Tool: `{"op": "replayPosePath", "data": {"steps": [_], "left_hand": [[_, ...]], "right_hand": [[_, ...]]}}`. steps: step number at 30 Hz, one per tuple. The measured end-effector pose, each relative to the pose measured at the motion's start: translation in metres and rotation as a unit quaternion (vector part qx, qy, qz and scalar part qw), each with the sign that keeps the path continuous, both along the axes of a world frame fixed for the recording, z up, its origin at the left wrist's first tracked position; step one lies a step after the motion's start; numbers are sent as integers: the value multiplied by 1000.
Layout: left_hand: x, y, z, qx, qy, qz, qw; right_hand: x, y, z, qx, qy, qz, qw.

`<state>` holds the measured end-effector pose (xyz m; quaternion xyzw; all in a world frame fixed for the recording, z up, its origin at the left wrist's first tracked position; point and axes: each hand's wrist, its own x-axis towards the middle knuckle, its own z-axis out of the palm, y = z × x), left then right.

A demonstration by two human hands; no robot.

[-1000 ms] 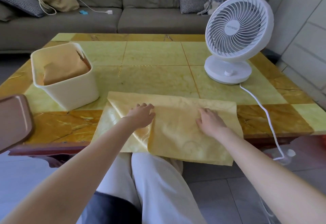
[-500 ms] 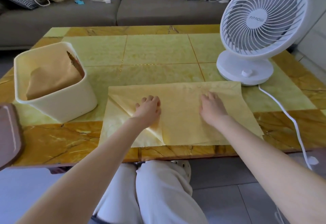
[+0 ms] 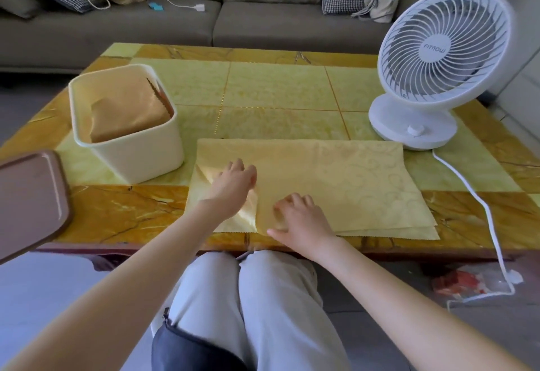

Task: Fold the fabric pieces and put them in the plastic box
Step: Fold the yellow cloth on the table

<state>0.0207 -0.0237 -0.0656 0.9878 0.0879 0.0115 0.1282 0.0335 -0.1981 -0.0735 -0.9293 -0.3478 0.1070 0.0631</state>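
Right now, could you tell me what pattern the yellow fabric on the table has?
Pale yellow fabric with a faint tone-on-tone swirl pattern, clearest on its right half in the head view.

A low table point(image 3: 280, 90) carries everything, its top tiled in pale green squares with an amber marbled border. Taking the white fan point(image 3: 438, 69) at the far right corner as the landmark: a yellow cloth point(image 3: 350, 183), folded in layers, lies flat just in front and to the left of the fan's base, reaching the near edge. A cream plastic box point(image 3: 137, 154) stands well to the fan's left, touching the cloth's far left corner. The fan's white cord point(image 3: 467, 183) trails over the near edge.
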Motion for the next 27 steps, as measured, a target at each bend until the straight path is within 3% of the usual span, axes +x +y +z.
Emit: {"op": "replayPosePath", "data": {"steps": [4,8,20,23,27], "left_hand": [[-43,21,-3,36,-79,42,995],[-81,35,-13,63,-36,55,996],[-91,19,-4,22,-14,17,1000],[-89,18,4,-47,-47,68,995],[-84,25,21,-49,-111,86,989]], "right_hand": [[-8,3,-3,-18,-20,9,1000],[-18,16,-5,18,-20,43,999],[-25,28,-5,52,-37,73,995],[-25,23,-5,65,-57,83,993],[-9,4,5,55,-106,40,992]]}}
